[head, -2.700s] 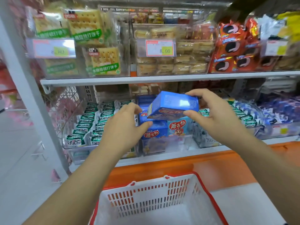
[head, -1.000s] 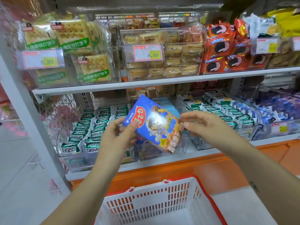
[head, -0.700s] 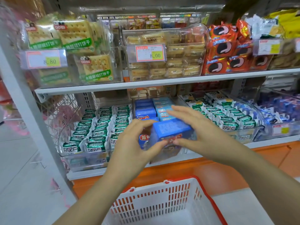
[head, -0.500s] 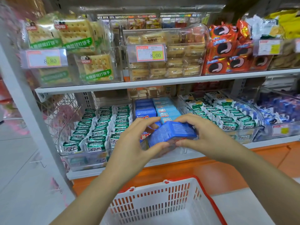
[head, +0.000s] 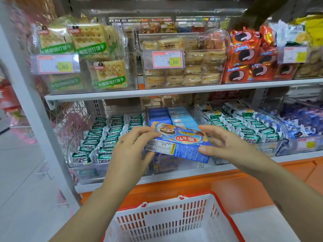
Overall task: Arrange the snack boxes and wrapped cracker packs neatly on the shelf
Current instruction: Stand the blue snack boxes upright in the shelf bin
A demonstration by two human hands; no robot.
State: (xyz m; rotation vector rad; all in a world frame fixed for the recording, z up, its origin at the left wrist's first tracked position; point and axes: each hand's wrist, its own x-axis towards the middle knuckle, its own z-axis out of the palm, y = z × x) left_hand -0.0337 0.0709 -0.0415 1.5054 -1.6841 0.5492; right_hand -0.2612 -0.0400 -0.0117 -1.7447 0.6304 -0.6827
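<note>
A blue snack box (head: 180, 145) lies flat between my hands in front of the lower shelf, printed face up and upside down to me. My left hand (head: 131, 147) grips its left end with curled fingers. My right hand (head: 220, 142) holds its right end, thumb under the edge. Behind it, rows of blue snack boxes (head: 167, 116) stand in a clear bin. Green-and-white wrapped packs (head: 104, 137) fill the bin to the left; more wrapped packs (head: 244, 124) fill the bin to the right.
A white basket with a red rim (head: 174, 220) sits below my hands. The upper shelf (head: 174, 89) carries cracker packs (head: 90, 41), biscuit trays (head: 201, 67) and orange packs (head: 248, 58). An orange ledge (head: 227, 184) runs under the lower shelf.
The box was held narrow side up half a second ago. It now lies flat with its printed face up, slightly lower and nearer to me.
</note>
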